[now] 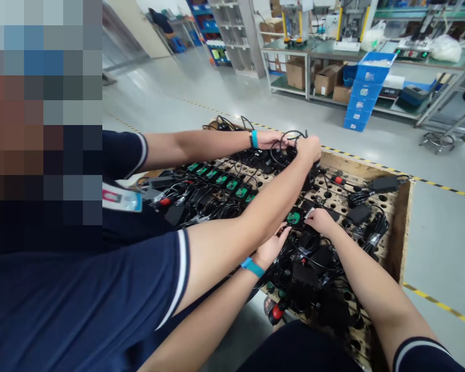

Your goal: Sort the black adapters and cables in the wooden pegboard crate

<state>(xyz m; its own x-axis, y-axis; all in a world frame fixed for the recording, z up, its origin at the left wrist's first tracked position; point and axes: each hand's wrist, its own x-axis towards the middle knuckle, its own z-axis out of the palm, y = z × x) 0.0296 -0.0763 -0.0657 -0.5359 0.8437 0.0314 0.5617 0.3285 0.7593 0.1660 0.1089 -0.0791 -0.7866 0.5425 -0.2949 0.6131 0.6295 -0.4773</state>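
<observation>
My left hand (272, 247), with a teal wristband, and my right hand (321, 220) meet over a black power adapter with a round green label (293, 217). Both hands hold it from opposite sides, just above a perforated wooden board (387, 201). Below my hands lies a tangled heap of black adapters and cables (313, 268). A co-worker on my left reaches across the board. One of their hands (309, 149) and the other hand (272, 139) grip a bundle of black cable (290, 135) at the far edge.
A row of green-labelled adapters (220, 179) lies on the board's left part. A red plug (276, 313) sits at the near edge. Stacked blue bins (366, 93), cardboard boxes (327, 78) under workbenches and a stool (455, 124) stand beyond yellow-black floor tape (442, 188).
</observation>
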